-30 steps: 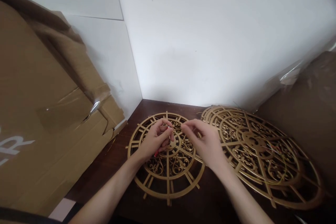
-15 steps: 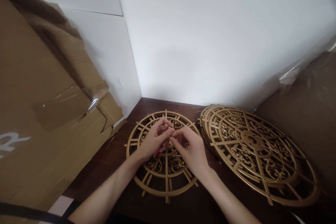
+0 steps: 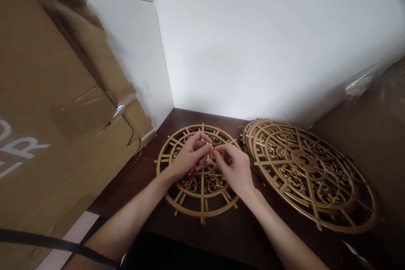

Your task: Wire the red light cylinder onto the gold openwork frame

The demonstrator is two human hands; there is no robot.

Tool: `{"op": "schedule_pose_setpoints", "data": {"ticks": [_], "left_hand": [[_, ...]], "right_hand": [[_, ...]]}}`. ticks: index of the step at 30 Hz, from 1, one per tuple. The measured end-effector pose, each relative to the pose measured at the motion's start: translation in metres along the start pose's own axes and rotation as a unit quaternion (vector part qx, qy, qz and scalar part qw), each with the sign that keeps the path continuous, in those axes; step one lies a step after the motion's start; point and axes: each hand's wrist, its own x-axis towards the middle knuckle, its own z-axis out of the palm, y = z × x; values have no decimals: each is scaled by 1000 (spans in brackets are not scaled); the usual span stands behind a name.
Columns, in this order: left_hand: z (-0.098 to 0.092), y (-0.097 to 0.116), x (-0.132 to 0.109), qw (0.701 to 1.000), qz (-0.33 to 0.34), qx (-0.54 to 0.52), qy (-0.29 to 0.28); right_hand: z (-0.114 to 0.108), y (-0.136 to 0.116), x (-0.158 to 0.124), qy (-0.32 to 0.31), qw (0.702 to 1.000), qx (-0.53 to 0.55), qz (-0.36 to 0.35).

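Observation:
A round gold openwork frame (image 3: 202,197) with scrollwork lies flat on the dark brown tabletop, below both hands. My left hand (image 3: 192,156) is closed, its thumb and fingers pinched above the frame's centre. A thin item with a red end (image 3: 192,170) sticks out below its curled fingers; its kind cannot be made out. Close beside it, my right hand (image 3: 232,164) is closed too, thumb and forefinger pinched near the left fingertips. Whatever it pinches is too small to name.
Stacked gold frames (image 3: 303,164) lie at the right, with thin yellow and red wires (image 3: 332,173) on top. A large cardboard box (image 3: 63,105) stands at the left. White wall panels (image 3: 240,42) rise behind the tabletop (image 3: 152,152), and a dark brown surface with clear tape is at the far right.
My view has shifted, so the frames sit slightly higher. My right fingertips have drawn a little apart from the left ones. My left hand keeps its grip on the red-ended item.

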Motion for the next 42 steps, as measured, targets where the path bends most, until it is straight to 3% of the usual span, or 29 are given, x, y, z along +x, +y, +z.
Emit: {"op": "schedule_pose_setpoints", "data": {"ticks": [8, 19, 35, 39, 42], "left_hand": [[0, -1, 0, 1000, 9, -7, -19], [1, 1, -1, 999, 14, 0, -50], [1, -2, 0, 999, 23, 3, -33], [1, -3, 1, 999, 34, -10, -13], [0, -3, 3, 999, 34, -27, 7]], "right_hand": [[-1, 0, 0, 44, 999, 8, -12], [-1, 0, 0, 55, 998, 17, -6], [-7, 2, 2, 7, 1000, -6, -18], [-5, 6, 3, 33, 999, 5, 17], [-3, 10, 4, 44, 988, 113, 92]]}}
